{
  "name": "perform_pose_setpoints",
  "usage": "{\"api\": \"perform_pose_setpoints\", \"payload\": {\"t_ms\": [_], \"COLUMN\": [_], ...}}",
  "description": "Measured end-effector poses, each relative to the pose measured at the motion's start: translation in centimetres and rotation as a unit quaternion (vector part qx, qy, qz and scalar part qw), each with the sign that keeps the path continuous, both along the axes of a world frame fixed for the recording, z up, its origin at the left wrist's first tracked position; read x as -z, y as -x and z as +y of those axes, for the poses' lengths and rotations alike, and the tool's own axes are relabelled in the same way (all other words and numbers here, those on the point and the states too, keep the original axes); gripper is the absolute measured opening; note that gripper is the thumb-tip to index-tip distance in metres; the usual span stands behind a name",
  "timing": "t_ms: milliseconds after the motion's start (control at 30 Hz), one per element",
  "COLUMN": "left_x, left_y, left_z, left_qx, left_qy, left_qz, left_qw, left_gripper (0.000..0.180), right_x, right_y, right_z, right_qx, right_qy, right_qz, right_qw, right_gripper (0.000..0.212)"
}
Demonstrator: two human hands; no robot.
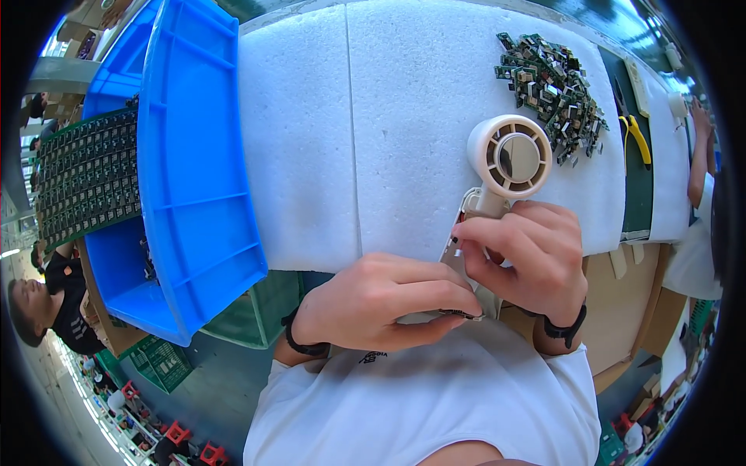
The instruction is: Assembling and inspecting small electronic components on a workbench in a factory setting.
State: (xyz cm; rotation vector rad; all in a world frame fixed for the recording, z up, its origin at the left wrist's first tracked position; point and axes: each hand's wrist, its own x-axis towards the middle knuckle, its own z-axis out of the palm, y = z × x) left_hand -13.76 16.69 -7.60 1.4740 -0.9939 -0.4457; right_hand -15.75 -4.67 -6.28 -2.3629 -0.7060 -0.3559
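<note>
A cream handheld fan (482,159) lies with its round head away from me and its handle toward my body. The handle is opened along its side, with thin red and dark wires (460,219) showing. My left hand (392,299) is closed by the handle's lower end, a small circuit board (464,314) between its fingertips. Over the upper handle, my right hand (536,252) pinches at the wires, close to a tiny white connector (458,253). My fingers hide much of the handle, and the exact grip of the right fingertips is partly covered.
White foam sheets (299,147) cover the table. Several small circuit boards (553,85) are heaped at the far right, beside yellow-handled pliers (639,141). A blue bin (198,163) stands on the left, with a circuit board panel (89,179) beside it. Another person's arm (698,151) shows at far right.
</note>
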Motion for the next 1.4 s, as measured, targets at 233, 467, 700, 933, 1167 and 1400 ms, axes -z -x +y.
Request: {"api": "perform_pose_setpoints", "payload": {"t_ms": [233, 467, 700, 933, 1167, 1400], "left_x": [0.0, -0.2, -0.1, -0.1, 0.2, 0.0], "left_y": [-0.3, -0.2, -0.2, 0.0, 0.1, 0.0], "left_z": [-0.1, 0.0, -0.3, -0.5, -0.5, -0.4], "left_qx": [0.019, 0.015, 0.016, 0.007, -0.006, 0.003], "left_qy": [-0.003, -0.025, -0.01, -0.01, -0.009, -0.013], "left_qz": [0.007, 0.014, 0.005, -0.003, -0.001, 0.007], "left_qw": [1.0, 0.999, 1.0, 1.0, 1.0, 1.0], "left_gripper": [0.022, 0.022, 0.022, 0.022, 0.022, 0.024], "right_x": [-1.2, -1.1, -0.1, 0.7, -0.3, 0.1], "right_y": [-0.4, -0.8, -0.1, 0.0, 0.4, 0.1], "right_z": [0.0, -0.9, 0.0, 1.6, 1.2, 1.1], "right_qx": [-0.013, -0.08, 0.035, 0.115, 0.119, 0.083], "right_qy": [0.067, 0.09, -0.022, -0.094, -0.059, -0.058], "right_qz": [0.027, 0.003, -0.013, -0.006, 0.056, 0.054], "right_qw": [0.997, 0.993, 0.999, 0.989, 0.99, 0.993], "right_gripper": [0.04, 0.042, 0.036, 0.034, 0.032, 0.028]}}
